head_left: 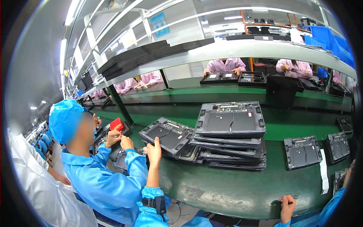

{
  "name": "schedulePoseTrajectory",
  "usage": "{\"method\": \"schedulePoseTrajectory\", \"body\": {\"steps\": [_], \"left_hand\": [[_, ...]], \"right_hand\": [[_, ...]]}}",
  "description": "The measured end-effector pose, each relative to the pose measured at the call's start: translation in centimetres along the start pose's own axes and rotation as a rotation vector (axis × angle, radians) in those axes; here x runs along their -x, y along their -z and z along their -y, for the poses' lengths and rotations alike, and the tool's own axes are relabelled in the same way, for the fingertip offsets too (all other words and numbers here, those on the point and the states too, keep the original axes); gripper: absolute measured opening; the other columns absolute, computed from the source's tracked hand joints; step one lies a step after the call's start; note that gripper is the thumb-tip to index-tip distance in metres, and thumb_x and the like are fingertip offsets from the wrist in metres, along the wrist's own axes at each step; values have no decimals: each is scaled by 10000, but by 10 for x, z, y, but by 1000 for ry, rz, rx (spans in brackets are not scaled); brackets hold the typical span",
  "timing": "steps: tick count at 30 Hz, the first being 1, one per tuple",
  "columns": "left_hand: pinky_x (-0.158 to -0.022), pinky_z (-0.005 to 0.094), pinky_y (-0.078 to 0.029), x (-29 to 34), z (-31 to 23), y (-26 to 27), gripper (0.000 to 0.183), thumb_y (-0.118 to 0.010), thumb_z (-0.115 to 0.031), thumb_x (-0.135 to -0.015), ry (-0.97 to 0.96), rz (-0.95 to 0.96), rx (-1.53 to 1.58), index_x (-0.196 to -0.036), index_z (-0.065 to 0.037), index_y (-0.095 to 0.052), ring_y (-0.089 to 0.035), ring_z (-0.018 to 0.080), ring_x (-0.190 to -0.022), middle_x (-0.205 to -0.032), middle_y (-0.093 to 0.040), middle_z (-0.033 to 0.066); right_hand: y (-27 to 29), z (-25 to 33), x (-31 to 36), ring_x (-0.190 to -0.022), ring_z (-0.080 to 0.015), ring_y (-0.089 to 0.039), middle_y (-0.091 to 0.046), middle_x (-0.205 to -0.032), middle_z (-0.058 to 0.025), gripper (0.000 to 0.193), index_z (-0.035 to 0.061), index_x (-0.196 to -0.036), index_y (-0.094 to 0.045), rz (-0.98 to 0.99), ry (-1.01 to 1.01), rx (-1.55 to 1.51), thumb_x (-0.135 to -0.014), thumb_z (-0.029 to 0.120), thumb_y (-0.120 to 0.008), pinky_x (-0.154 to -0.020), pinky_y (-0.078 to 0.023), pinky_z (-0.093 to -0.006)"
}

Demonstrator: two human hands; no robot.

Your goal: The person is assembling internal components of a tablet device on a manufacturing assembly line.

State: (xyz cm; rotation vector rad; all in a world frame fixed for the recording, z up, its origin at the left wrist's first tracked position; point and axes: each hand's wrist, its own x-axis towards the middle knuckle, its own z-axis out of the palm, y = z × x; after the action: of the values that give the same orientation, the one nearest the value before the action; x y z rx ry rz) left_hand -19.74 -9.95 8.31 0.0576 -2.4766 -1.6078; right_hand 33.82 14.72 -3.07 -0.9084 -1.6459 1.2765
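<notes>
"Grey laptop base (pixel 163 133) beside your left hand (pixel 153 150): pinched?"
"Can't tell; my thumb's up by its edge. My right hand (pixel 288 206) pinches a dark stick (pixel 290 203). The pile (pixel 232 153) between my hands probably saves room."

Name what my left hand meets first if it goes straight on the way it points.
Probably the opened laptop base left of the tall stack: the left hand points toward the base's near edge, perhaps already touching; depth is unclear.
</notes>
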Motion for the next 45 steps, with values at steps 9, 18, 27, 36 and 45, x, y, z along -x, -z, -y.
{"method": "schedulePoseTrajectory", "body": {"steps": [9,18,27,36,45], "left_hand": [[-1009,426,-434,3,22,-42,641,-539,-282,-967,211,99,1068,-1452,-11,-220,-503,295,-1219,-1406,-414,143],[-995,468,-451,25,-10,-79,439,-389,-113,-951,-7,-12,1090,-1382,-38,-350,-546,301,-1118,-1301,-498,154],[-1142,445,-232,31,33,-67,650,-511,-341,-981,-587,-584,259,-1434,77,-303,-300,346,-1381,-1476,-316,284],[-1138,442,-241,355,-45,-139,646,-570,-269,-934,-918,1155,293,-1429,59,-317,-317,365,-1372,-1436,-377,241],[-997,385,-394,392,-99,-274,557,-568,-459,-951,461,1421,730,-1323,-56,-468,-488,213,-1208,-1306,-518,140]], "right_hand": [[-1,1,0,-490,-25,-308,-363,-530,65,344,9,-703,-603,2,-16,-5,-961,233,-558,-464,-205,-246],[-5,19,9,-643,-85,-498,-592,-643,-29,226,-3,-762,-659,-31,43,152,-925,132,-578,-583,-414,-282],[19,9,-8,-652,-85,-478,-600,-722,-16,329,20,-972,-655,-28,44,-46,-1023,286,-469,-597,-416,-256],[126,-19,-174,-1207,-418,-489,-502,-1322,-280,343,-15,-1241,-564,-624,214,724,-962,177,-511,-1038,-391,-438],[118,-36,-224,-980,-402,-571,-636,-1022,-210,235,78,-1053,-653,-618,-20,920,-917,230,-536,-868,-443,-515]]}}
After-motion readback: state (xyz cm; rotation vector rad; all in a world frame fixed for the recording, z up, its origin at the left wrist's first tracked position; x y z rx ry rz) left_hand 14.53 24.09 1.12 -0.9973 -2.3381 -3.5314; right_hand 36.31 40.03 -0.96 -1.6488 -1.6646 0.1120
